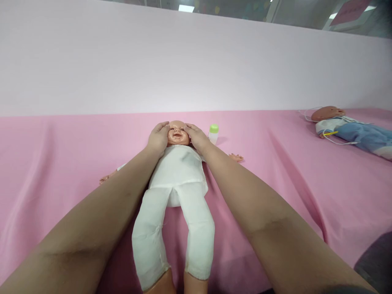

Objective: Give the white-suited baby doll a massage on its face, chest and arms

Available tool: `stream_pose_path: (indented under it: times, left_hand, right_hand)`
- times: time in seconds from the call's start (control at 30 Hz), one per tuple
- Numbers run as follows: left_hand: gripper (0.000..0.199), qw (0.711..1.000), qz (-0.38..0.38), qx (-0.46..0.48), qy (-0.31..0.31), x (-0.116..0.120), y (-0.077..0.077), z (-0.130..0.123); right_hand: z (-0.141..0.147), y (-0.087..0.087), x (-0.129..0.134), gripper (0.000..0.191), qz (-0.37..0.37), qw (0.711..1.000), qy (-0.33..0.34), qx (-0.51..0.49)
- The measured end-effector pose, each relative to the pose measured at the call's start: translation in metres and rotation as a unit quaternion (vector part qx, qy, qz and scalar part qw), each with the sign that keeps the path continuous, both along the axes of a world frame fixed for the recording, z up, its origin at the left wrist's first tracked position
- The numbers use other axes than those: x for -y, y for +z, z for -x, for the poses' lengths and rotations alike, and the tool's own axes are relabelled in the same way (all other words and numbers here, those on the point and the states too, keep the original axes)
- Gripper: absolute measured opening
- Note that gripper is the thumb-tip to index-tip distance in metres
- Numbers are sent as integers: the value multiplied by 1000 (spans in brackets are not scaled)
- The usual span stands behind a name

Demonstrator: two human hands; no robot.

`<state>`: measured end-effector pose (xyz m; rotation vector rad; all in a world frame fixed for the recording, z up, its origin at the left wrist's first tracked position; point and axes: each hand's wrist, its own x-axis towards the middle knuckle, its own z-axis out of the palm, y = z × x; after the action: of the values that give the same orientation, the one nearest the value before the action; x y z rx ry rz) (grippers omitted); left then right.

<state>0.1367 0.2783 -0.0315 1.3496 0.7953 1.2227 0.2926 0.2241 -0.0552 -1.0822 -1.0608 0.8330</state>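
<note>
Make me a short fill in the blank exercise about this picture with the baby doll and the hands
1. Both hands, the left hand and the right hand, rest on the sides of the doll's ____.
2. The doll lies on its back on a ____ sheet.
3. The small bottle beside the doll has a ____ cap.
4. The second doll, far off on the person's right, wears ____ trousers.

Missing words: head; pink; green; blue

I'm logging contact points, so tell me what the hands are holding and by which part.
Both hands hold the baby doll by its head: the left hand cups one side, the right hand the other, thumbs near the cheeks.
</note>
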Motion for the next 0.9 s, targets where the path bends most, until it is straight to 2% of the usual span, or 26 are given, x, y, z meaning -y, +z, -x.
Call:
stream_pose_path:
  times: [0.3,0.57,0.9]
  left_hand:
    - [33,1000,-7,-2,1,-5,-4,0]
    - [32,1000,5,3,8,-1,-1,-2]
    - [32,1000,1,13,5,-4,-2,-2]
  right_hand:
    - [-1,-1,-2,38,2,1000,-7,-20]
    - [-5,-7,-6,41,0,1000,-23,4]
    - [-4,-6,-6,38,6,1000,-28,12]
